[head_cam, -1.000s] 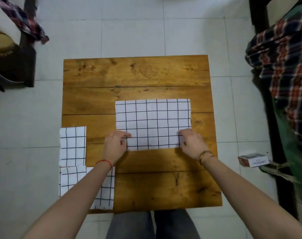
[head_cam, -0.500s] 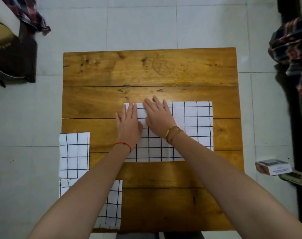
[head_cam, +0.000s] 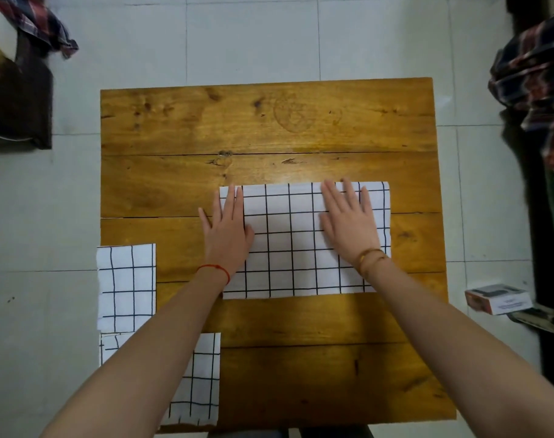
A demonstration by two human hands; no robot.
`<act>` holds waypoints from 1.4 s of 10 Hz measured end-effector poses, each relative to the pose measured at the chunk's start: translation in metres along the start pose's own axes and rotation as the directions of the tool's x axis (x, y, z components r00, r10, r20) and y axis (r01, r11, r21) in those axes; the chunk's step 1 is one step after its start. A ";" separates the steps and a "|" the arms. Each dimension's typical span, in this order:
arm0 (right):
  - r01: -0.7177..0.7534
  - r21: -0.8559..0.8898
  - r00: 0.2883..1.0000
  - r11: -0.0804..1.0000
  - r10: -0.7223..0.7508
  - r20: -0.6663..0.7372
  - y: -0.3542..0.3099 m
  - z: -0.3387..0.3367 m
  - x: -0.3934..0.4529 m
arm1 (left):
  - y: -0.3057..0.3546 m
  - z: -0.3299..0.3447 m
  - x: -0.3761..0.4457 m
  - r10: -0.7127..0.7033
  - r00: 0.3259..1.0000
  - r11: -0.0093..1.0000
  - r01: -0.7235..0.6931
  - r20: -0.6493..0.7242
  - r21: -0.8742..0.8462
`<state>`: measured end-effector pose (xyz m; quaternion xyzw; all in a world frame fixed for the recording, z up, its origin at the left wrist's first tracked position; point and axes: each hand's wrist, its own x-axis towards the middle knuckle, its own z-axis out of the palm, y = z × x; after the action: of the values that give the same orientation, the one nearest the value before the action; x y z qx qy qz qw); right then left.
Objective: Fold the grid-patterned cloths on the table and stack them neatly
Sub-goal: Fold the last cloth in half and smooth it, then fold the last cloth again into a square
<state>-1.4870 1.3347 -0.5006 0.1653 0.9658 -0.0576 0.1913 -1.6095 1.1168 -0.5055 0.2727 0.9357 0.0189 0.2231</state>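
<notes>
Step in hand: smoothing a half-folded cloth flat, judged from both palms lying on it, so the crease sets before another fold.
Cloth being worked [head_cam: 301,241]: a grid-patterned rectangle lying flat across the middle of the wooden table [head_cam: 269,128], its long side running left to right.
Left hand [head_cam: 226,230]: flat, fingers straight and together, pressing the cloth's left edge; part of the hand overlaps onto bare wood, likely to pin that edge.
Right hand [head_cam: 348,219]: flat, fingers spread wide, pressing the right portion of the cloth, fingertips at its far edge; nothing is gripped.
Folded cloth [head_cam: 126,286]: a smaller grid piece at the table's left edge, well apart from the working area, probably the start of the stack.
Near cloth [head_cam: 203,377]: another grid piece at the near left corner, partly hidden under the left forearm; whether it is folded cannot be told.
Floor items: a small box [head_cam: 498,300] on the tiles to the right, checked fabric [head_cam: 535,80] at the far right.
Progress: roughly midway by this judgement; this cloth looks to need further folding.
</notes>
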 end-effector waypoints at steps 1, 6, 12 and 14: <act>-0.149 0.058 0.988 0.987 0.151 -0.033 0.037 0.000 -0.014 | 0.001 -0.001 0.000 0.004 1.000 1.000 -0.004 0.012 -0.007; -0.277 0.231 0.960 0.933 0.280 0.020 0.055 -0.002 -0.016 | 0.004 -0.003 0.000 -0.018 0.999 0.999 0.020 0.046 -0.033; 0.122 0.134 0.982 0.983 -0.101 -0.158 -0.038 0.005 -0.032 | 0.005 0.014 -0.070 -0.544 0.835 0.755 0.446 -0.079 -0.482; 0.086 0.155 0.994 0.984 -0.074 -0.079 -0.039 0.002 -0.029 | 0.014 0.011 -0.063 -0.581 0.813 0.620 0.477 0.045 -0.623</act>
<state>-1.4746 1.2896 -0.4890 0.1431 0.9704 -0.1355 0.1399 -1.5509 1.0952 -0.4875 -0.1048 0.9310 0.2736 0.2178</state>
